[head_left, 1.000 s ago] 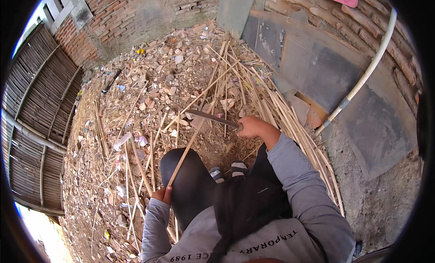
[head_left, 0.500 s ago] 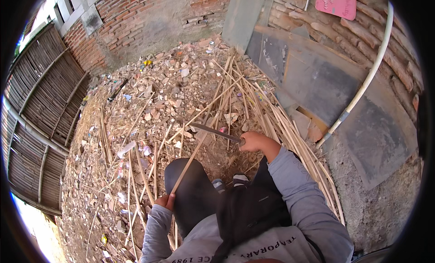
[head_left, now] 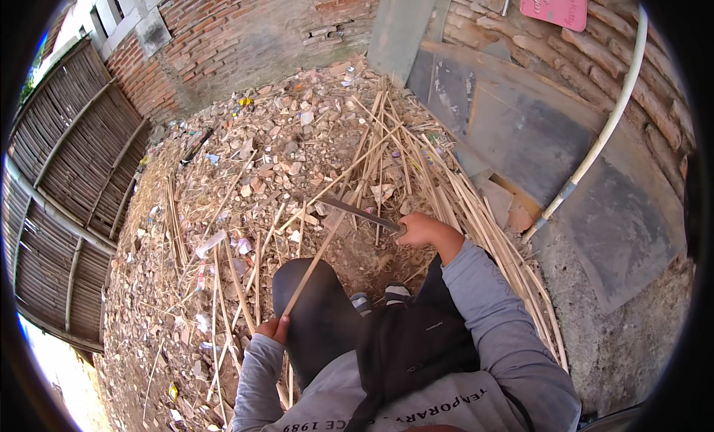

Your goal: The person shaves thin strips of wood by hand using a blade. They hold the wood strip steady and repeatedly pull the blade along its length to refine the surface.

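My left hand [head_left: 274, 329] is closed around the near end of a long bamboo strip [head_left: 312, 265], which slants up and away past my left knee. In my right hand [head_left: 419, 230] is the handle of a machete [head_left: 362, 213]; its dark blade points left and crosses the strip beyond my knees. Whether the blade touches the strip or only passes over it, I cannot tell. Most of the machete's handle is hidden by my fingers. A pile of split bamboo strips [head_left: 446, 198] lies just beyond and to the right of my right hand.
Rubble and litter [head_left: 275, 157] cover the ground. More loose strips [head_left: 230, 283] lie at my left. A woven bamboo panel [head_left: 67, 187] stands far left, a brick wall [head_left: 245, 38] at the back. Dark sheets [head_left: 528, 134] and a pale pole [head_left: 606, 131] lean at right.
The view has shifted slightly. Both hands keep their grips, and the machete and bamboo strip stay in nearly the same position.
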Demonstrator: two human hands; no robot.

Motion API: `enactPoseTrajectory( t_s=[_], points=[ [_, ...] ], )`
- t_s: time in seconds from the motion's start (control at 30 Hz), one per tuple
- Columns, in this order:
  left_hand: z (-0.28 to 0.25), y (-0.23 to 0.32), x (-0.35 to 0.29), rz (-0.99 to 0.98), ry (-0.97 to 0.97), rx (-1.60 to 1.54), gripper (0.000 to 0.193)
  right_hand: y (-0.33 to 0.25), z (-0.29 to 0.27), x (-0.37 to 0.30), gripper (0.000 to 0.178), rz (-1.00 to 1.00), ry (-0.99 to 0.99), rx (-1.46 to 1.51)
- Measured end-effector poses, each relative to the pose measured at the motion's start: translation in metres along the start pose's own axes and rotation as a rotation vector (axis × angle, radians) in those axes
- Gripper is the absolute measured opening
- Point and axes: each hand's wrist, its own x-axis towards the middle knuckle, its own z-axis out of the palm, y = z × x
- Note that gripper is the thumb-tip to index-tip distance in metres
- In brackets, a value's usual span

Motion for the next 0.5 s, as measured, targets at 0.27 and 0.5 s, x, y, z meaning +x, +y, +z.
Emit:
enactPoseTrajectory(
  t_s=[0.27,0.5],
  points=[
    [0.002,-0.003,-0.001,0.000,0.011,-0.017,0.054,-0.009,0.004,-0.001,0.048,-0.082,-0.036,-0.059],
    [0.000,0.001,-0.001,0.011,0.006,-0.071,0.053,0.003,0.002,0.000,0.040,-0.024,-0.015,-0.038]
  ],
)
